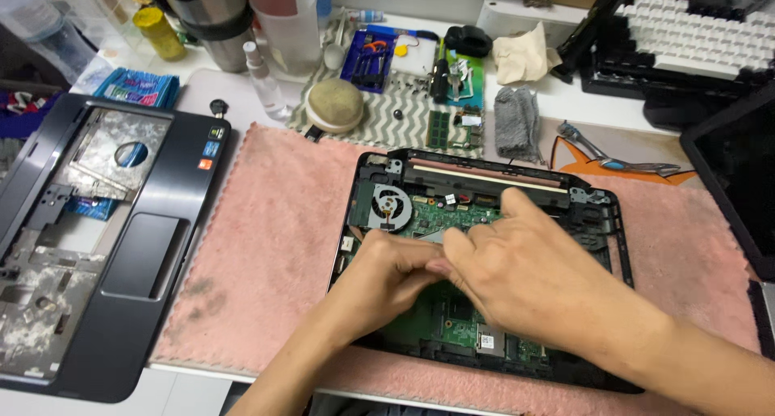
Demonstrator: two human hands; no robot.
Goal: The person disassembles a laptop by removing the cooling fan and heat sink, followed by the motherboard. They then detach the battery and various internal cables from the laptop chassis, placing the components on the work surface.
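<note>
1. Dark plastic palm-rest cover [97, 246] lies far left, off the pink mat [266, 262], underside up and well apart from my hands; it looks light, a little flexible

2. Grey-black laptop base [484, 262] sits open in the middle of the mat, its fan [391, 206] at the upper left corner. I'd judge the green mainboard [452, 319] stiff but fragile, best taken by its bare edges, never by the chips or connectors

3. My left hand [391, 283] comes in low from the bottom edge, wrist flat, fingers curled and pinched together on something small over the board just below the fan; what it grips is hidden, so I cannot tell what

4. My right hand [525, 275] crosses from the lower right, palm down over the board's middle, forefinger stretched toward the hinge edge, the other fingertips meeting my left; whether it grips anything I cannot tell

5. White keyboard [694, 32] rests at the far right corner
</note>
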